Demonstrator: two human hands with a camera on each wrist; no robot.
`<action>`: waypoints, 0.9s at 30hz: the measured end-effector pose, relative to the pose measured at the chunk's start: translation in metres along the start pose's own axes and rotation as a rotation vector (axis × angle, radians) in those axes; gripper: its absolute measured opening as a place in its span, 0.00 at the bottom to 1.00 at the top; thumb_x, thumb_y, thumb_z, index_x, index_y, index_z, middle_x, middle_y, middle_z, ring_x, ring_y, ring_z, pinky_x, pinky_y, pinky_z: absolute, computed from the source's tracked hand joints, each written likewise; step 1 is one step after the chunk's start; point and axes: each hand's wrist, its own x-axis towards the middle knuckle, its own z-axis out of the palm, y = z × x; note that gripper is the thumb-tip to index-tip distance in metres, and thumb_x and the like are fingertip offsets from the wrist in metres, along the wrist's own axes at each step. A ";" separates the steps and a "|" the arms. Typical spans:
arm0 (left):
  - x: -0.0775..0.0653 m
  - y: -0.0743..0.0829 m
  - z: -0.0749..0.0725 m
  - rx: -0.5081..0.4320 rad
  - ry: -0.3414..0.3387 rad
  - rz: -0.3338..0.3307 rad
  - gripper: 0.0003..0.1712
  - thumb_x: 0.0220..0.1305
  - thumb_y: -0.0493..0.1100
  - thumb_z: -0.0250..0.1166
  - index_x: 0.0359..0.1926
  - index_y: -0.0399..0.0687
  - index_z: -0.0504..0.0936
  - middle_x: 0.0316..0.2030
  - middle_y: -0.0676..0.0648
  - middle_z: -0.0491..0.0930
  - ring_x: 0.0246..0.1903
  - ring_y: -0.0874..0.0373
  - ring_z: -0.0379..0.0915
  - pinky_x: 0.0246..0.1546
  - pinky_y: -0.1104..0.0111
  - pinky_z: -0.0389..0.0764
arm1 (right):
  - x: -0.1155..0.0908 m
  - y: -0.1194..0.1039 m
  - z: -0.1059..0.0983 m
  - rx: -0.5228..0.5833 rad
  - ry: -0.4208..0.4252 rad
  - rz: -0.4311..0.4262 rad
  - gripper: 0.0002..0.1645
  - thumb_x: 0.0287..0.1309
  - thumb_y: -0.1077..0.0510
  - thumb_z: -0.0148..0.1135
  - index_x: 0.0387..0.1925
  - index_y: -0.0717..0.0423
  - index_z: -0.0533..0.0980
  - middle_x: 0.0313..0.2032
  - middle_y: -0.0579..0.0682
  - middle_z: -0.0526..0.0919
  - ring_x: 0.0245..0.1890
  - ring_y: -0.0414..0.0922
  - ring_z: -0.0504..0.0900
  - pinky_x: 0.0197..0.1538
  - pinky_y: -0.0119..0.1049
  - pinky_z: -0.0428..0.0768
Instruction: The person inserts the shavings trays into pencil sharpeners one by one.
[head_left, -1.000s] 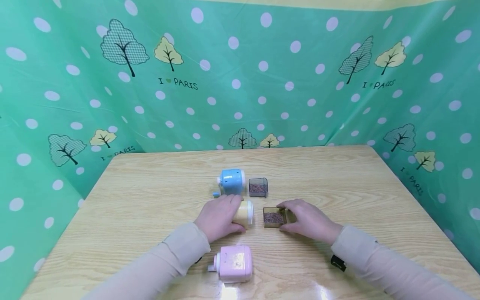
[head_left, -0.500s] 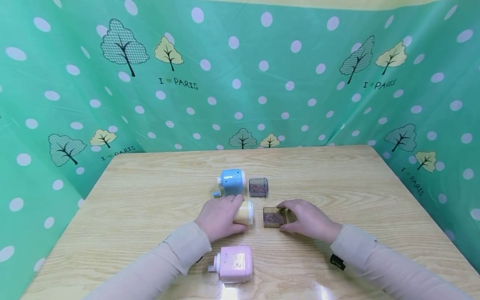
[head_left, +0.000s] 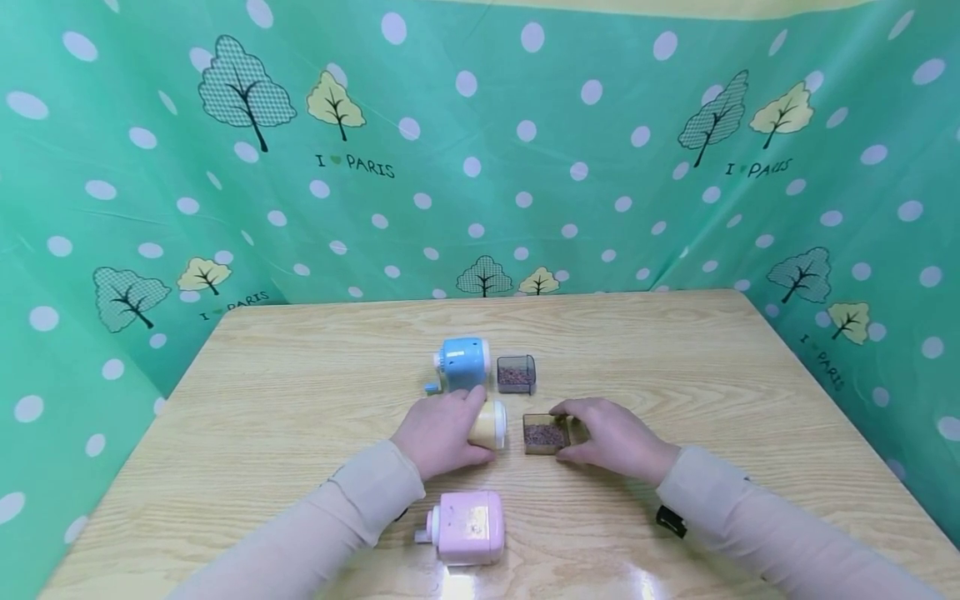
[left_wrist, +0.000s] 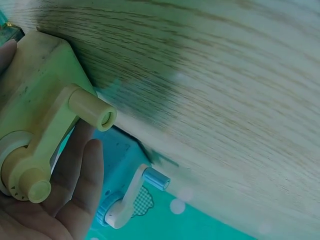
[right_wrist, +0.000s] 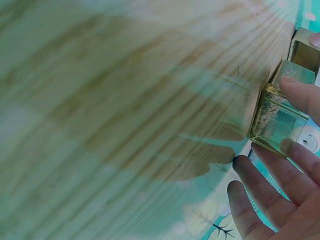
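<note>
My left hand [head_left: 444, 433] grips a yellow crank pencil sharpener [head_left: 486, 427], its fingers and thumb around the body. In the left wrist view the yellow crank handle [left_wrist: 52, 120] points toward the camera. Just right of the sharpener, a clear amber shavings drawer [head_left: 545, 434] sits on the table, partly filled with dark shavings. My right hand [head_left: 617, 439] pinches this drawer between thumb and fingers at its right end. In the right wrist view the drawer [right_wrist: 280, 115] stands with a narrow gap before the sharpener [right_wrist: 304, 52].
A blue crank sharpener [head_left: 462, 362] stands behind the yellow one, beside a grey clear drawer [head_left: 516, 375] with shavings. Nearer the front, a pink sharpener [head_left: 471, 528] stands close to my left sleeve. A green patterned cloth [head_left: 480, 150] hangs behind the wooden table [head_left: 637, 350].
My right hand has shifted very slightly left with the amber drawer, closer to the yellow sharpener. My left hand holds the sharpener in nearly the same place.
</note>
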 end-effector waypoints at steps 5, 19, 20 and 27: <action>0.000 -0.001 0.000 0.000 -0.008 -0.011 0.36 0.45 0.63 0.74 0.45 0.46 0.72 0.27 0.51 0.75 0.23 0.59 0.71 0.20 0.64 0.75 | 0.002 -0.002 0.001 -0.008 -0.001 -0.004 0.33 0.42 0.51 0.78 0.53 0.57 0.82 0.50 0.52 0.87 0.51 0.52 0.83 0.57 0.52 0.79; 0.002 0.000 0.001 -0.004 -0.005 -0.008 0.35 0.46 0.64 0.73 0.45 0.45 0.73 0.27 0.52 0.75 0.23 0.59 0.71 0.21 0.65 0.75 | 0.002 -0.004 -0.001 -0.024 -0.011 -0.033 0.33 0.41 0.50 0.78 0.52 0.57 0.83 0.50 0.54 0.87 0.52 0.54 0.83 0.58 0.53 0.78; 0.002 0.000 0.002 -0.005 -0.006 -0.010 0.35 0.46 0.64 0.73 0.45 0.46 0.73 0.27 0.52 0.76 0.23 0.59 0.71 0.21 0.65 0.75 | 0.002 -0.005 0.000 -0.020 -0.010 -0.037 0.33 0.41 0.50 0.79 0.52 0.57 0.83 0.50 0.54 0.87 0.52 0.54 0.83 0.58 0.53 0.78; 0.001 0.000 0.002 -0.011 -0.013 -0.021 0.34 0.46 0.65 0.73 0.45 0.47 0.74 0.27 0.52 0.75 0.23 0.60 0.70 0.21 0.65 0.74 | 0.002 -0.006 0.002 -0.013 -0.015 -0.036 0.34 0.40 0.49 0.79 0.52 0.57 0.83 0.50 0.53 0.87 0.52 0.53 0.82 0.59 0.53 0.77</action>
